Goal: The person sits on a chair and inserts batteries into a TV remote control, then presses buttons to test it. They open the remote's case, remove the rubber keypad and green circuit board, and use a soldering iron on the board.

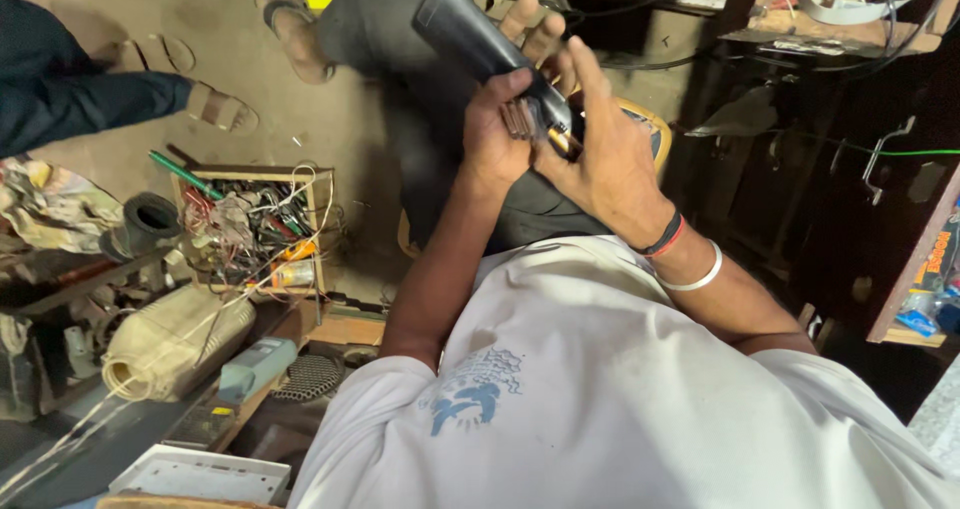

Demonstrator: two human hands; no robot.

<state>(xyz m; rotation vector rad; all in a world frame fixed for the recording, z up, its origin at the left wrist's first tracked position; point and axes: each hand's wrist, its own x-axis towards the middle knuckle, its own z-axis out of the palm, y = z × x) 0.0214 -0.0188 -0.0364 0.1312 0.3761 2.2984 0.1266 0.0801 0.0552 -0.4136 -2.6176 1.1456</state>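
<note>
Two hands meet on a black hair trimmer (478,37) at about twelve o'clock, above the lap. The left hand (492,129) has its fingers clamped round the trimmer's lower end, thumb pressed near the metal head. The right hand (600,159) touches that head with fingers spread apart. At nine o'clock sits a wooden box of wires (255,224).

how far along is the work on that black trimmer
Done: the black trimmer is picked up, and its head end looks open, brassy parts showing. In hand: the left hand grips the body while the right hand fingers the exposed end. Left: nothing is closed up; the wooden box of wires sits on the floor beside.
</note>
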